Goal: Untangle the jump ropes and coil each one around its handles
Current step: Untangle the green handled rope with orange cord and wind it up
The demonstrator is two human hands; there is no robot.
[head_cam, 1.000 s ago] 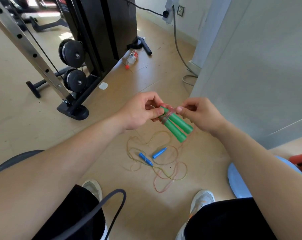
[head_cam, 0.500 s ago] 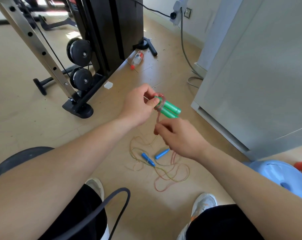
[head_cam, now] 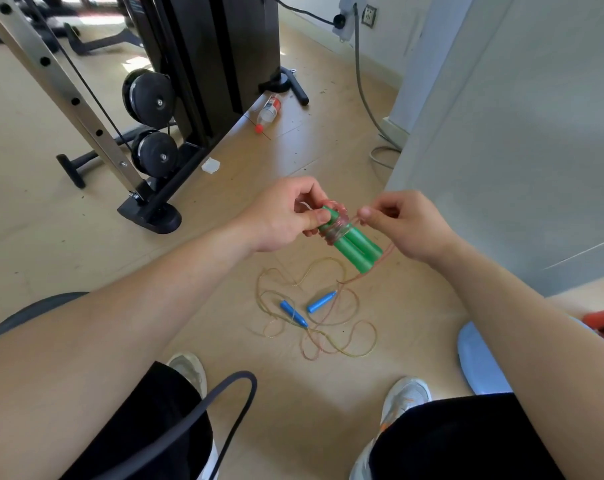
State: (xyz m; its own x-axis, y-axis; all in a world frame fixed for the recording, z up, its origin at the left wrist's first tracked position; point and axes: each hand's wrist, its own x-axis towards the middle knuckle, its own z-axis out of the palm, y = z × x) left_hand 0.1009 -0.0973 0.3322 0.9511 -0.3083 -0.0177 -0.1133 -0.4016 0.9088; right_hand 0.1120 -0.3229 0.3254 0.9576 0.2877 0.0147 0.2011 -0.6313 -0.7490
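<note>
Gripping green handles (head_cam: pixel 354 244) at their top, left hand (head_cam: pixel 286 216); right hand (head_cam: pixel 402 225) pinches red rope (head_cam: pixel 338 226) just right of the coil. Below on floor (head_cam: pixel 224 237): blue handles (head_cam: pixel 305 308), loose rope tangle (head_cam: pixel 331 327). Far: bottle (head_cam: pixel 268 111), weight machine (head_cam: pixel 196 81).

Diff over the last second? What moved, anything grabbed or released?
The right hand dipped from beside the green handles to below them, then came back up to their right, pinching the reddish rope throughout, apparently adding a wrap. Nothing was let go. The left hand still grips the handles' top end; the blue handles lie on the floor as before.
</note>
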